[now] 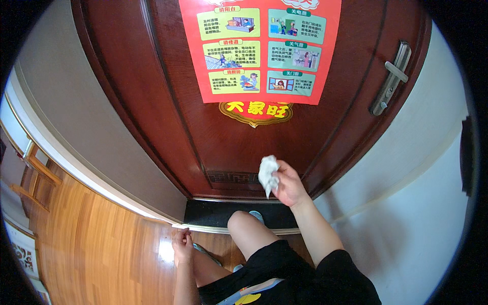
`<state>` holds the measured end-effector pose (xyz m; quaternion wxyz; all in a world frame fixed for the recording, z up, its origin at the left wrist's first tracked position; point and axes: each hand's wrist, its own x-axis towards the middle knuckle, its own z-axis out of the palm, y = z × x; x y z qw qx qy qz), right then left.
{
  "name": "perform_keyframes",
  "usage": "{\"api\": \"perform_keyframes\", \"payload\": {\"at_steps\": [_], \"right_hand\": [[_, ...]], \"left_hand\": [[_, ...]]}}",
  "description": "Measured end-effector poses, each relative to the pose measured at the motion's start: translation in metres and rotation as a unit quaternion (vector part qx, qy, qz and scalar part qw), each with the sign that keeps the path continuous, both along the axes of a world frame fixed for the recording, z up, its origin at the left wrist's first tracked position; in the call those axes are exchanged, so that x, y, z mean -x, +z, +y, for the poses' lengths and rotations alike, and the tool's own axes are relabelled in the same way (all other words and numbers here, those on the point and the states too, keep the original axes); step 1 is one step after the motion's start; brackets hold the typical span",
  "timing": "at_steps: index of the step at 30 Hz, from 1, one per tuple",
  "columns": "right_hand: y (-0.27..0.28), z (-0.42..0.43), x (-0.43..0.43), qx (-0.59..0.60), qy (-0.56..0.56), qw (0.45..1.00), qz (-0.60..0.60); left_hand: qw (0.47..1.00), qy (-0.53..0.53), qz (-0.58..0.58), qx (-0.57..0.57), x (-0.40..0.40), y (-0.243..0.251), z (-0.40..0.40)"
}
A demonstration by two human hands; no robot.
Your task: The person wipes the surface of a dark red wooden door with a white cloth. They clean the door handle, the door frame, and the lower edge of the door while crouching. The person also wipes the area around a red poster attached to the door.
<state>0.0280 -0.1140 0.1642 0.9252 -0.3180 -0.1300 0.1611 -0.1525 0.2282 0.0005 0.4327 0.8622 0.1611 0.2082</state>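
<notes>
My right hand (pixel 288 183) is closed on a crumpled white tissue or cloth (pixel 269 173), held up in front of the lower part of a dark red-brown door (pixel 236 145). My left hand (pixel 183 244) hangs low over my left leg, fingers curled, with nothing visible in it. A red printed poster (pixel 263 57) with small pictures and writing covers the upper middle of the door. Beneath its lower edge shows part of a red and gold decorative sticker (pixel 256 112). The metal door handle (pixel 396 71) is on the door's right side.
A black threshold mat or slab (pixel 209 213) lies at the door's foot, edged by a pale metal strip (pixel 213 229). White wall (pixel 381 213) stands close on the right, a grey-brown wall panel (pixel 114 126) on the left. Wooden floor (pixel 103 236) and a wooden chair (pixel 38 183) are at left.
</notes>
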Motion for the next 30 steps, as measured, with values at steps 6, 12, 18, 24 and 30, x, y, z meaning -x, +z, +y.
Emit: {"api": "perform_keyframes", "payload": {"at_steps": [6,12,18,24,30], "right_hand": [[0.021,-0.092,-0.07,0.205,-0.622,0.755,-0.031],[0.012,-0.027,-0.123,0.212,-0.748,0.625,-0.065],[-0.045,0.122,-0.106,0.437,-0.446,0.675,-0.393],[-0.043,0.043,-0.104,0.574,-0.375,0.583,-0.436],[-0.023,-0.053,-0.084,0.536,-0.644,0.489,-0.243]], "left_hand": [[1.0,-0.007,0.008,0.0,0.003,0.002,0.003],[1.0,0.019,0.021,0.009,0.001,0.012,-0.003],[0.999,-0.014,0.015,-0.032,-0.004,0.01,-0.002],[0.999,0.001,0.047,-0.01,0.002,0.015,-0.002],[0.999,0.028,0.027,0.029,0.002,0.02,0.002]]}}
